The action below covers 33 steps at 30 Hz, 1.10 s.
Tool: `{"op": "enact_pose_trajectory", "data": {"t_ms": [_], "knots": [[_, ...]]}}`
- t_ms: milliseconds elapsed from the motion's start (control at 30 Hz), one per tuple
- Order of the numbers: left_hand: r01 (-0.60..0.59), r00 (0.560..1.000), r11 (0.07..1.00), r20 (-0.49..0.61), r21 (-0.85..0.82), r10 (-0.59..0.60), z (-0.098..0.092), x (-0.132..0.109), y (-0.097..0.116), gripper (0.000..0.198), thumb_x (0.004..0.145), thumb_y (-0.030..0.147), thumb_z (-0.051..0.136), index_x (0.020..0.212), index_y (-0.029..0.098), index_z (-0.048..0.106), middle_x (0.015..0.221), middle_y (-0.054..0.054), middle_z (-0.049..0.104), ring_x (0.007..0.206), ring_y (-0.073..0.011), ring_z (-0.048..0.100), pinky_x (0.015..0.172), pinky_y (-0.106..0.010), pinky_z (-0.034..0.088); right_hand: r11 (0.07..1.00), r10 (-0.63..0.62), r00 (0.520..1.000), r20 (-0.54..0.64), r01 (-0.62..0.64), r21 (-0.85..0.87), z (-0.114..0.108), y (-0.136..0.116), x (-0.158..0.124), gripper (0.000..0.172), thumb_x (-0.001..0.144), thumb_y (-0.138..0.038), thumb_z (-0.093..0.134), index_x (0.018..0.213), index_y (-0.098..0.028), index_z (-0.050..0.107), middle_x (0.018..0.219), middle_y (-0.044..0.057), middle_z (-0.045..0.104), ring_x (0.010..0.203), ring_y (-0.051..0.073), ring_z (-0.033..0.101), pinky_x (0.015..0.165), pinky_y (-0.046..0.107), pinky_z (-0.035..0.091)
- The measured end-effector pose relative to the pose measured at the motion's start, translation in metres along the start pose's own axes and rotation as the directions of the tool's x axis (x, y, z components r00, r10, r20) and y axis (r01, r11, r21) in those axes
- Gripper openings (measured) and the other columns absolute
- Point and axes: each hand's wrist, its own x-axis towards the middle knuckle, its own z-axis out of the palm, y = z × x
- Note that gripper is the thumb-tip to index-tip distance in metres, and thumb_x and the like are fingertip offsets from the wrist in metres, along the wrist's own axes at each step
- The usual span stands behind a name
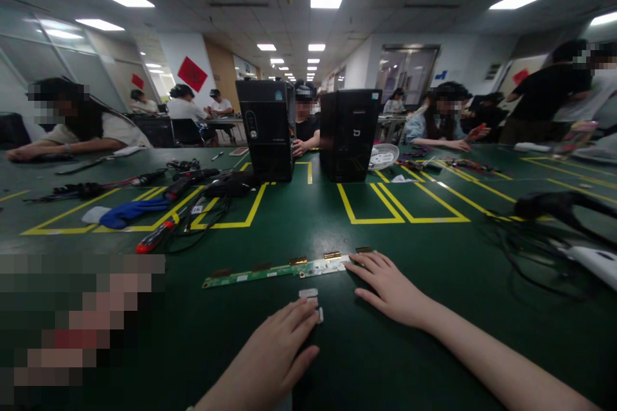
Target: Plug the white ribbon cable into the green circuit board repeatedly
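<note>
A long narrow green circuit board (pixel 270 271) with gold tabs along its far edge lies flat on the dark green table (pixel 434 257) in front of me. My right hand (pixel 388 289) rests on the table with fingers stretched out, their tips touching the board's right end. My left hand (pixel 274 350) lies flat nearer to me, fingers extended and together, its fingertips against a small white piece (pixel 311 298) that sits just before the board. Neither hand grips anything.
Two black computer towers (pixel 267 128) (pixel 349 133) stand mid-table among yellow tape outlines (pixel 371 205). Screwdrivers (pixel 157 237), a blue glove (pixel 128 212) and cables lie at left; black cables (pixel 530 250) and a white device at right. Other people sit around the table.
</note>
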Motion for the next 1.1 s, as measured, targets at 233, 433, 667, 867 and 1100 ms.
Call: {"op": "enact_pose_trajectory", "data": {"t_ms": [233, 433, 667, 867, 1100], "knots": [[-0.168, 0.985, 0.983, 0.055, 0.072, 0.164, -0.019, 0.019, 0.015, 0.049, 0.095, 0.034, 0.053, 0.142, 0.019, 0.048, 0.149, -0.011, 0.047, 0.136, -0.0291, 0.044, 0.110, -0.046, 0.040, 0.998, 0.048, 0.997, -0.061, -0.046, 0.034, 0.008, -0.006, 0.004, 0.053, 0.097, -0.052, 0.041, 0.142, -0.024, 0.046, 0.149, 0.010, 0.043, 0.136, 0.029, 0.036, 0.113, 0.055, 0.030], [-0.256, 0.965, 0.964, -0.036, 0.069, 0.259, -0.015, 0.045, 0.014, 0.040, 0.095, 0.031, 0.054, 0.133, 0.019, 0.055, 0.140, -0.012, 0.056, 0.129, -0.0282, 0.052, 0.105, -0.045, 0.045, 0.996, 0.085, 0.993, -0.077, -0.084, 0.022, 0.011, -0.011, 0.005, 0.055, 0.096, -0.051, 0.044, 0.144, -0.025, 0.044, 0.150, 0.011, 0.042, 0.136, 0.031, 0.037, 0.111, 0.057, 0.032], [-0.219, 0.971, 0.976, -0.095, -0.003, 0.218, 0.002, 0.047, 0.001, 0.047, 0.096, 0.032, 0.050, 0.141, 0.020, 0.046, 0.151, -0.010, 0.044, 0.140, -0.0261, 0.039, 0.111, -0.045, 0.039, 0.995, 0.090, 0.993, -0.080, -0.092, -0.027, 0.013, -0.012, 0.004, 0.054, 0.096, -0.049, 0.043, 0.145, -0.026, 0.042, 0.151, 0.009, 0.041, 0.137, 0.031, 0.036, 0.113, 0.057, 0.030], [-0.202, 0.972, 0.977, -0.134, -0.063, 0.193, -0.005, 0.044, -0.005, 0.044, 0.098, 0.031, 0.046, 0.141, 0.020, 0.047, 0.146, -0.008, 0.051, 0.137, -0.0248, 0.042, 0.113, -0.046, 0.036, 0.994, -0.093, 0.984, -0.152, 0.083, -0.071, 0.007, -0.006, 0.016, 0.045, 0.097, -0.038, 0.043, 0.139, -0.021, 0.048, 0.145, 0.011, 0.048, 0.135, 0.028, 0.039, 0.116, 0.056, 0.025], [-0.245, 0.968, 0.946, -0.002, -0.210, 0.250, -0.014, 0.044, -0.007, 0.053, 0.098, 0.047, 0.046, 0.146, 0.027, 0.041, 0.153, -0.004, 0.042, 0.143, -0.0242, 0.033, 0.118, -0.049, 0.025, 0.978, -0.159, 0.972, -0.172, 0.179, 0.111, 0.003, 0.010, 0.033, 0.034, 0.099, -0.030, 0.040, 0.128, -0.021, 0.055, 0.138, 0.012, 0.051, 0.129, 0.025, 0.046, 0.106, 0.050, 0.041]]}}
